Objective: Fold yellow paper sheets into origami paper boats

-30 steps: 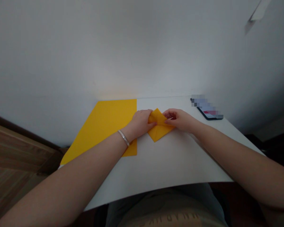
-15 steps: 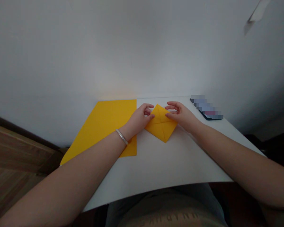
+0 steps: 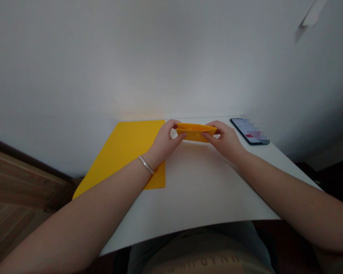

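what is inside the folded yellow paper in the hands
The folded paper, held by the left hand and right hand, gapes at the top, showing more yellow paper. Its bottom is hidden behind the near side.

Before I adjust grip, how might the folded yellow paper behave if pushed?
The folded yellow paper is probably light, having thin walls. Its folded shape might add slight stiffness, but the open top could let it buckle.

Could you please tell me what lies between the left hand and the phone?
The folded yellow paper and the right hand, in the head view.
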A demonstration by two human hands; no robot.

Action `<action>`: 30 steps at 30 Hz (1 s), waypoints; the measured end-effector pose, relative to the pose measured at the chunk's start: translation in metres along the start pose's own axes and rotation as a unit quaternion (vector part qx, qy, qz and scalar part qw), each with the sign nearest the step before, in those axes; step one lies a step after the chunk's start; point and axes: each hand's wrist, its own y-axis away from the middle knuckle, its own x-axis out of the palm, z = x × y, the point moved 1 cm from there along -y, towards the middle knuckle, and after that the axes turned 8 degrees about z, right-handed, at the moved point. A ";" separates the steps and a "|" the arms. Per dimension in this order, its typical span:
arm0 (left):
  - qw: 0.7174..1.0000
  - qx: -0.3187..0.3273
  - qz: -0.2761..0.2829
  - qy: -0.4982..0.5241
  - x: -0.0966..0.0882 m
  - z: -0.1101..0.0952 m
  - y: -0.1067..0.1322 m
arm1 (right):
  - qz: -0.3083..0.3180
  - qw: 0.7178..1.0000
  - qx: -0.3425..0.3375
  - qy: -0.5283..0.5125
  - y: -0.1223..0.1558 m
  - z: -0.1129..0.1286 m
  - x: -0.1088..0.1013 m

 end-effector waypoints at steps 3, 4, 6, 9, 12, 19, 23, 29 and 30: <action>0.994 0.035 -0.010 -0.103 -0.003 -0.008 0.002 | -0.004 0.978 -0.076 0.192 0.002 0.008 -0.007; 0.988 0.048 -0.003 -0.147 -0.003 -0.010 0.002 | 0.004 0.966 -0.092 0.243 0.002 0.010 -0.008; 0.969 0.078 0.029 -0.232 -0.005 -0.015 0.004 | 0.024 0.941 -0.114 0.317 0.003 0.012 -0.009; 0.939 0.118 0.071 -0.315 -0.005 -0.021 0.007 | 0.052 0.917 -0.146 0.369 0.004 0.014 -0.007; 0.919 0.141 0.100 -0.353 -0.005 -0.024 0.008 | 0.085 0.910 -0.172 0.367 0.004 0.013 -0.003; 0.918 0.116 0.188 -0.328 -0.002 -0.016 0.006 | 0.200 0.911 -0.151 0.328 0.003 0.001 0.004; 0.929 0.083 0.208 -0.295 -0.001 -0.010 0.008 | 0.237 0.913 -0.116 0.311 0.002 -0.010 0.004; 0.928 0.070 0.223 -0.291 0.001 -0.005 0.009 | 0.276 0.881 -0.144 0.358 0.002 -0.008 0.000; 0.926 0.071 0.229 -0.292 0.001 -0.006 0.009 | 0.277 0.872 -0.142 0.378 0.002 -0.004 -0.001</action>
